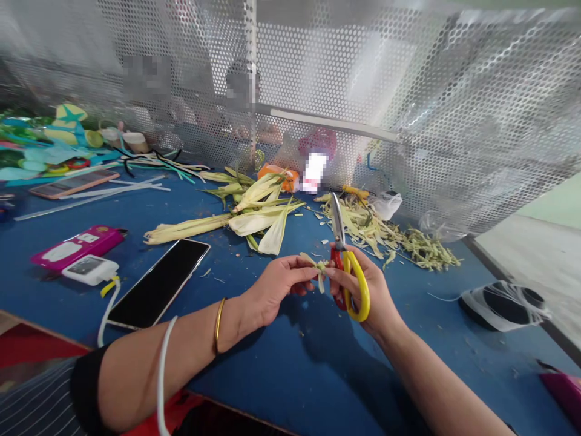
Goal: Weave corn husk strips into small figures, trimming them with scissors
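My left hand (276, 289) pinches a small folded piece of pale leaf strip (319, 267) above the blue table (272, 363). My right hand (367, 290) touches the same piece with its fingertips while scissors (347, 266) with red and yellow handles hang in its grip, blades pointing up and away. Both hands meet at the table's middle. A gold bangle sits on my left wrist.
Long pale leaves (245, 215) lie beyond the hands, and a heap of trimmings (390, 236) at right. A black phone (157, 281), white power bank (91, 269) and pink case (77, 245) lie left. A perforated metal screen (363, 91) bounds the back; a tape roll (502, 303) right.
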Tool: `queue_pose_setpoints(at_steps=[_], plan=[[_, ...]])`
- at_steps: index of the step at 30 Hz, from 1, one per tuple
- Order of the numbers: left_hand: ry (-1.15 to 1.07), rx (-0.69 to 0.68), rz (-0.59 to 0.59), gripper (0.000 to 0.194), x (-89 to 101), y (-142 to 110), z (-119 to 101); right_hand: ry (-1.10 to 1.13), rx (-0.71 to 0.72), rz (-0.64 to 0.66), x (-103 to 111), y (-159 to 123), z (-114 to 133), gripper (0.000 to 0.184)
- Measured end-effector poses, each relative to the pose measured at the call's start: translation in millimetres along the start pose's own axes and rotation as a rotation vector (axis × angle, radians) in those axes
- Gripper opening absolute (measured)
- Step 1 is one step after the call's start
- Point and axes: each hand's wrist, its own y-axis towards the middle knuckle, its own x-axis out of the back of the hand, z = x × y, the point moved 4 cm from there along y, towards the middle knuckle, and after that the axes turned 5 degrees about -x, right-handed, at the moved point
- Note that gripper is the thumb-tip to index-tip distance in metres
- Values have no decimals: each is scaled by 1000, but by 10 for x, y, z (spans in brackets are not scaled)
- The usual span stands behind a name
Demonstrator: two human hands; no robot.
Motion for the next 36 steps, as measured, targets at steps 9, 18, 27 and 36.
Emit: queue_pose_setpoints(at_steps=[9, 18, 27, 36], plan=[[-3, -40, -57, 22, 10, -1, -1, -43, 38, -54, 2, -17, -67, 53], [23, -38, -44, 18, 13, 14, -5, -50, 33, -31, -9, -28, -55, 53], [100, -65, -10, 13, 36, 47, 1, -74, 37, -37, 4, -37, -37, 53], [61, -18, 0, 11, 34, 38, -33, -41, -10, -13, -1, -26, -6, 54]])
